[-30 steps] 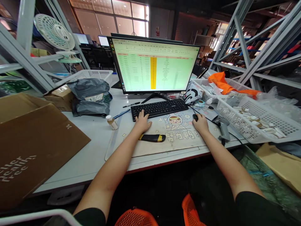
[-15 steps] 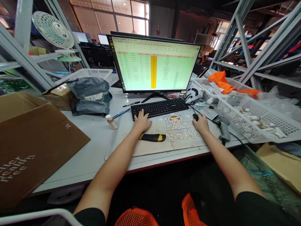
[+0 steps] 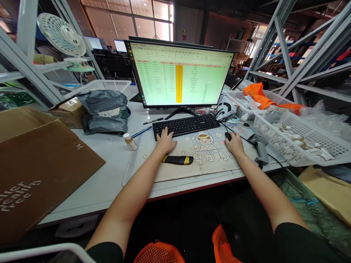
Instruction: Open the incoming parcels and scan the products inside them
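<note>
Keyboard [image 3: 193, 124] sits along the mat's [image 3: 171, 173] far edge, empty left hand [image 3: 165, 142] spread at its near-left corner, right hand [image 3: 235, 144] cupping the mouse [image 3: 227, 136], and a sloppy left-wrist drag could shove the cutter [image 3: 178, 160] floorward

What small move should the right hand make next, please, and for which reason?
Probably a slight slide of the mouse. The right hand already holds it, and the lit monitor ahead shows a table with one orange-yellow column. The left hand has its fingertips at the left part of the keyboard, so it seems able to stay there.
</note>
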`<state>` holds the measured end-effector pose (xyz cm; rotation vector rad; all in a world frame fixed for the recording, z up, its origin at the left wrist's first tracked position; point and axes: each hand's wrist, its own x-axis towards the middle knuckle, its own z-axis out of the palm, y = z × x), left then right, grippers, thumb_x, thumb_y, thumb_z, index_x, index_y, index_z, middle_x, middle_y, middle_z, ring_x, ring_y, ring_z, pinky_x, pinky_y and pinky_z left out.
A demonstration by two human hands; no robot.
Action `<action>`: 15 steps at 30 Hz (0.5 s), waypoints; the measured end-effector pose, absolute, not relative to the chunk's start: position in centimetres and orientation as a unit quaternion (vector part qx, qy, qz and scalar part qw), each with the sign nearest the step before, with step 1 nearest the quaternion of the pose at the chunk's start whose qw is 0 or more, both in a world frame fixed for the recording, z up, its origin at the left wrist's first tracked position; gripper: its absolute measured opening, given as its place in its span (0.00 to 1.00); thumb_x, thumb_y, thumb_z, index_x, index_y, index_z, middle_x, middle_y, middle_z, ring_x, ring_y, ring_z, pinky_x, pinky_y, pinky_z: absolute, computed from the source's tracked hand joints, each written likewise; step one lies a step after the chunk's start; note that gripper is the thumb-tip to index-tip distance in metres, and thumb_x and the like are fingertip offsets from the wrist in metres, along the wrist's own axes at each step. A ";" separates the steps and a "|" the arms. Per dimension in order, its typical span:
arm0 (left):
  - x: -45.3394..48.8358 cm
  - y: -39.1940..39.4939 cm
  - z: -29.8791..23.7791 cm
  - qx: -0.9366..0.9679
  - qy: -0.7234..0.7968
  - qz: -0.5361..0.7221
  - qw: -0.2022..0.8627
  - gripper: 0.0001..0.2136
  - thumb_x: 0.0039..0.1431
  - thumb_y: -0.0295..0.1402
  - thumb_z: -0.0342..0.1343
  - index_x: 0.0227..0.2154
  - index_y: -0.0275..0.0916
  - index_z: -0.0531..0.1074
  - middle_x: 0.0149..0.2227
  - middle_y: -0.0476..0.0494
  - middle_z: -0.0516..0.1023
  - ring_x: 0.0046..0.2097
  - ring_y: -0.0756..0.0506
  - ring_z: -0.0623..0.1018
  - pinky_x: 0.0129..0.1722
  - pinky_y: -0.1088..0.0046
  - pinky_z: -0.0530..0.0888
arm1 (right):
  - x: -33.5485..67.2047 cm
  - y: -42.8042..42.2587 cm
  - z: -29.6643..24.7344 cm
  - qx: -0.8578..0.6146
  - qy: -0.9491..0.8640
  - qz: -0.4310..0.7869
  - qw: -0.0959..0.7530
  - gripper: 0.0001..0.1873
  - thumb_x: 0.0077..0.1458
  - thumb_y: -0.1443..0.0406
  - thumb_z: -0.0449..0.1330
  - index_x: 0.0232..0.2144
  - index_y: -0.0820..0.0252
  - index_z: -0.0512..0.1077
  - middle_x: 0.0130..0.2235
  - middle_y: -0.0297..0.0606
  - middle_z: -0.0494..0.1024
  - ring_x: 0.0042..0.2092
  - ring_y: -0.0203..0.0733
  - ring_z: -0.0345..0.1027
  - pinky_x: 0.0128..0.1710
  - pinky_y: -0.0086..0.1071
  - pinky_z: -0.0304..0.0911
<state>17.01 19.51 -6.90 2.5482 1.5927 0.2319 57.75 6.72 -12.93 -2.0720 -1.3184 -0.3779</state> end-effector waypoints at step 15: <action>17.0 19.4 -6.8 0.844 0.526 0.075 0.068 0.32 0.71 0.45 0.53 0.74 0.39 0.62 0.80 0.30 0.43 0.80 0.29 0.49 0.76 0.39 0.52 | 57.8 6.7 -12.8 -0.788 -0.507 -0.134 0.322 0.28 0.55 0.62 0.58 0.56 0.66 0.78 0.58 0.58 0.74 0.60 0.62 0.69 0.65 0.54 0.65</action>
